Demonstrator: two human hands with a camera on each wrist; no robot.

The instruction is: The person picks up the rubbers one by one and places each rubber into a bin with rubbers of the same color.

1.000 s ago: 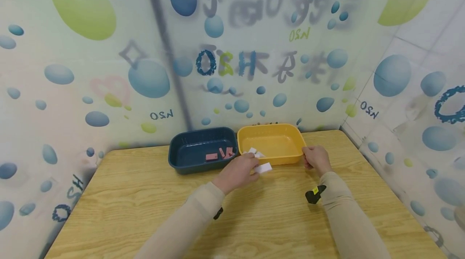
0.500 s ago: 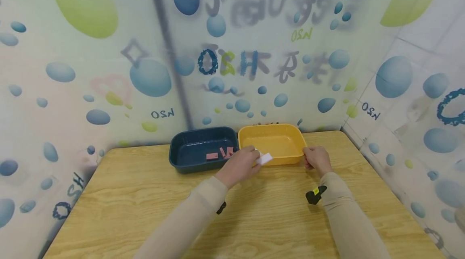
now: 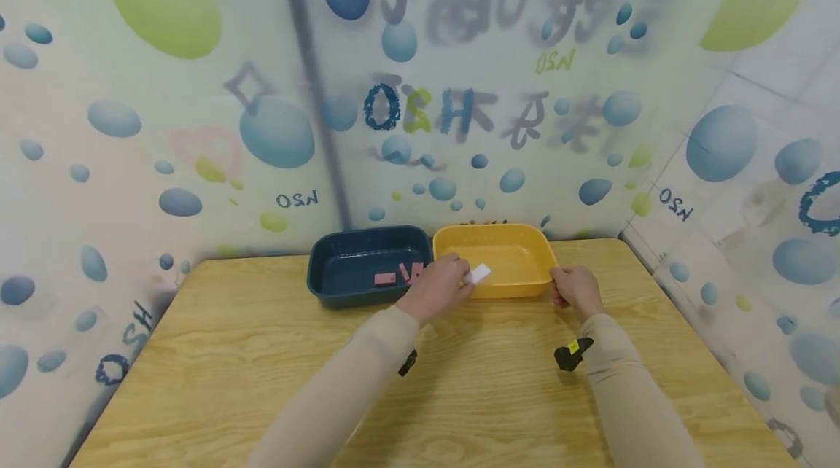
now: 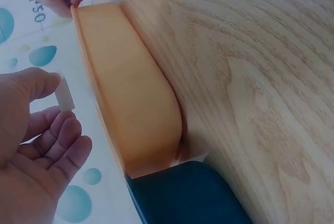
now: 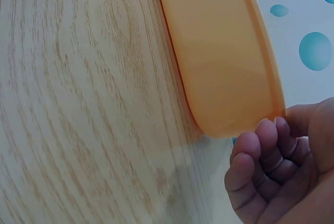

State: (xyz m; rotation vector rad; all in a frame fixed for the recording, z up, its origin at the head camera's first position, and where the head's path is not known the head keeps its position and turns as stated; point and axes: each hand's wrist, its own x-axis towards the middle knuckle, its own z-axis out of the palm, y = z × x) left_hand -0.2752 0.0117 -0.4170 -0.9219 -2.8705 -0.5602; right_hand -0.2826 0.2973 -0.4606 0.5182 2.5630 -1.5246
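My left hand point(image 3: 436, 287) is over the near left part of the yellow plastic bin point(image 3: 515, 290). It pinches a small white rectangular block point(image 3: 477, 273) between thumb and fingers. The left wrist view shows the same white block point(image 4: 64, 94) edge-on, above the bin's rim. With thumb and curled fingers, my right hand point(image 3: 577, 289) grips the bin's near right corner, and the right wrist view shows its thumb at the rim of the yellow bin point(image 5: 229, 72). The left hand hides the bin's near left inside corner.
A dark blue bin point(image 3: 354, 300) stands against the yellow one on the left. Several pink blocks point(image 3: 385, 278) lie in its right half. Both bins sit at the back of the wooden table point(image 3: 485, 380), close to a patterned wall point(image 3: 407, 184).
My left hand has lifted the white block up and away from me, from in front of the yellow bin to over it. The right hand keeps its grip. The head view has shifted slightly.
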